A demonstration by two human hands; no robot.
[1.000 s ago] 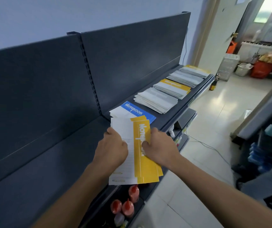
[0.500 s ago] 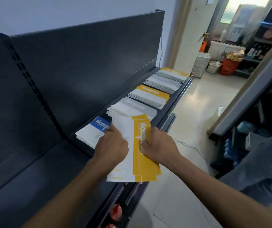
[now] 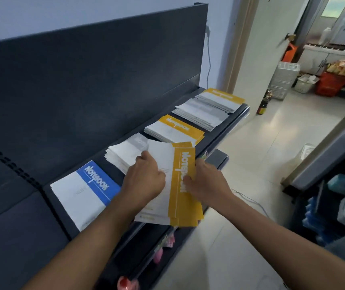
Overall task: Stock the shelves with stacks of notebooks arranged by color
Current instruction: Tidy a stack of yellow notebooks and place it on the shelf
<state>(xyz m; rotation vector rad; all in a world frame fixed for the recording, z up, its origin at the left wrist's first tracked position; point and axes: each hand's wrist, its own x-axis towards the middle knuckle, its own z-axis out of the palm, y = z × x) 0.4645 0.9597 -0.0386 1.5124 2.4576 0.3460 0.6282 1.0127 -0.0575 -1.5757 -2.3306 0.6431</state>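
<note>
I hold a small stack of yellow-banded notebooks (image 3: 183, 197) over the front edge of the dark shelf (image 3: 224, 127). My left hand (image 3: 144, 181) grips its white left side and my right hand (image 3: 206, 182) grips its yellow right side. On the shelf lie a blue-banded stack (image 3: 88, 191) at the left, a grey-banded stack (image 3: 125, 151) partly behind my left hand, a yellow-banded stack (image 3: 173, 130), another grey stack (image 3: 200, 114) and a far yellow stack (image 3: 221, 99).
A dark back panel (image 3: 96, 76) rises behind the shelf. Lower shelves hold red-capped bottles (image 3: 125, 283). A brown bottle (image 3: 262, 105) stands on the tiled floor. Baskets and an orange crate (image 3: 330, 84) sit in the room beyond. Dark shelving (image 3: 334, 195) stands at the right.
The view has swung right along the shelf. My hands have carried the yellow stack from beside the blue stack to in front of the grey stack.
</note>
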